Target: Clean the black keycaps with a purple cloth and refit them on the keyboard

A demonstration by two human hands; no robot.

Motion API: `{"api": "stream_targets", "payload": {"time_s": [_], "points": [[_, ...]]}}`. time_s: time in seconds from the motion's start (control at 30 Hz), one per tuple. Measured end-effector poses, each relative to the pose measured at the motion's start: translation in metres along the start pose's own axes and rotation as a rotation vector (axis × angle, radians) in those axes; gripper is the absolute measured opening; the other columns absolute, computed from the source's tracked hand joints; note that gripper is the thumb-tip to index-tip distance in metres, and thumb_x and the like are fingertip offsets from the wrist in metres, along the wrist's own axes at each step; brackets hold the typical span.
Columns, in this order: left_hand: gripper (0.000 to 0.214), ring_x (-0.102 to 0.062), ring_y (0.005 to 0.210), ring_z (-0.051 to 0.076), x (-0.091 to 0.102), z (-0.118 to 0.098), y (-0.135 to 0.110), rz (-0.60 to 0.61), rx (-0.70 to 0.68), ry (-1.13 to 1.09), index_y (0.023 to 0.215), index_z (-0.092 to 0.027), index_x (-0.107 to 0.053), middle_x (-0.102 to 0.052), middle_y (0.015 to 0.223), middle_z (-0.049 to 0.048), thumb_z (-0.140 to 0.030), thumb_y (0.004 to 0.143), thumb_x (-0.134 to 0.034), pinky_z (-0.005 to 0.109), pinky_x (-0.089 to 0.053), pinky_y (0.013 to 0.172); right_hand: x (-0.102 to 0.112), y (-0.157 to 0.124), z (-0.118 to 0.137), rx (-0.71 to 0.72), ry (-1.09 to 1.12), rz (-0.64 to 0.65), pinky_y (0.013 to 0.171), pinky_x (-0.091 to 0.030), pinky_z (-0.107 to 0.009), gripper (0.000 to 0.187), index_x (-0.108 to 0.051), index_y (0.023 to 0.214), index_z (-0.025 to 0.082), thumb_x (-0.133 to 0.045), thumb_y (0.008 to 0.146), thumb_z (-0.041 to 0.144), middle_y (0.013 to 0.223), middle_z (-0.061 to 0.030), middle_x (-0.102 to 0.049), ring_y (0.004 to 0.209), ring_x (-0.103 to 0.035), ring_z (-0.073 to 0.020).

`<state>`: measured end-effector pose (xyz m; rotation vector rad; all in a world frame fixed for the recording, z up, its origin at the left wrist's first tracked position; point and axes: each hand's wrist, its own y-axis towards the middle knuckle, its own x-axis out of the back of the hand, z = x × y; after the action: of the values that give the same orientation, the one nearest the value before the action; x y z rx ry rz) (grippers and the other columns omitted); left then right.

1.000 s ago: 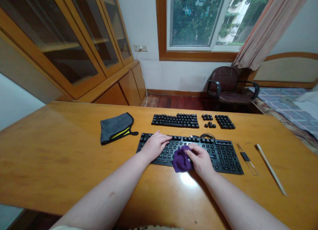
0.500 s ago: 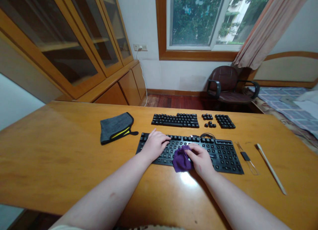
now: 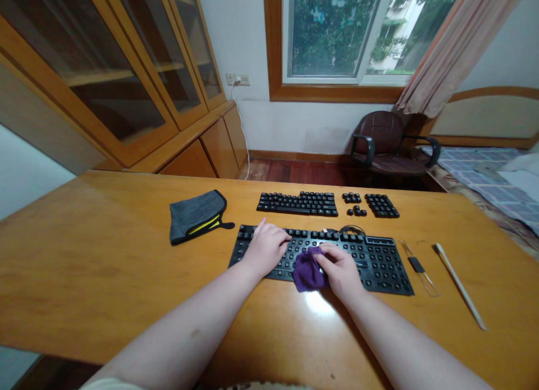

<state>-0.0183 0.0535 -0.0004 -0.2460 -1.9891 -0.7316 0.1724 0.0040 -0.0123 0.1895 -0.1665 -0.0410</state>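
A black keyboard (image 3: 381, 265) with most of its keycaps off lies before me on the wooden table. Its top row of keys is still in place. My left hand (image 3: 266, 247) rests palm down over the keyboard's left part, fingers apart and holding nothing. Pinched between the thumb and fingers of my right hand (image 3: 340, 269) is a crumpled purple cloth (image 3: 309, 271), which lies against the middle of the keyboard and hangs over its near edge. Whatever keys are under the cloth and hands are hidden.
Behind the keyboard, removed keycaps (image 3: 297, 203) sit in groups, with a number-pad group (image 3: 381, 206) at right. A grey folded cloth (image 3: 196, 216) lies left. At right are a wire keycap puller (image 3: 416, 265) and a thin brush (image 3: 460, 286). A coiled cable (image 3: 352, 229) touches the keyboard's back.
My left hand has shifted slightly to the right over the keyboard, its fingers a little more bent. The right hand and purple cloth have hardly moved.
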Motion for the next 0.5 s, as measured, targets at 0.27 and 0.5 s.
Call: {"api": "stream_targets", "payload": {"time_s": [0.27,0.5], "points": [[0.018,-0.053,0.08,0.019,0.0038,-0.0011,-0.0008,0.035,-0.074,0.064,0.081,-0.025,-0.067,-0.065,0.075,0.0014,-0.014,0.075,-0.054,0.051,-0.019,0.102,-0.0001,-0.0006,0.0013,-0.004,0.015,0.008,0.068,-0.045,-0.03,0.01,-0.066,0.066,0.019,-0.061,0.073,0.025,0.07,-0.0039,-0.062,0.071,-0.058,-0.0184],[0.019,-0.054,0.081,0.018,0.0088,0.0002,-0.0008,0.043,-0.066,0.001,0.083,-0.025,-0.068,-0.067,0.079,0.0009,-0.014,0.076,-0.054,0.049,-0.02,0.102,0.0002,-0.0004,0.0021,-0.01,0.014,0.009,0.068,-0.044,-0.031,0.01,-0.066,0.067,0.019,-0.061,0.073,0.025,0.072,-0.0043,-0.062,0.071,-0.058,-0.0188]]}}
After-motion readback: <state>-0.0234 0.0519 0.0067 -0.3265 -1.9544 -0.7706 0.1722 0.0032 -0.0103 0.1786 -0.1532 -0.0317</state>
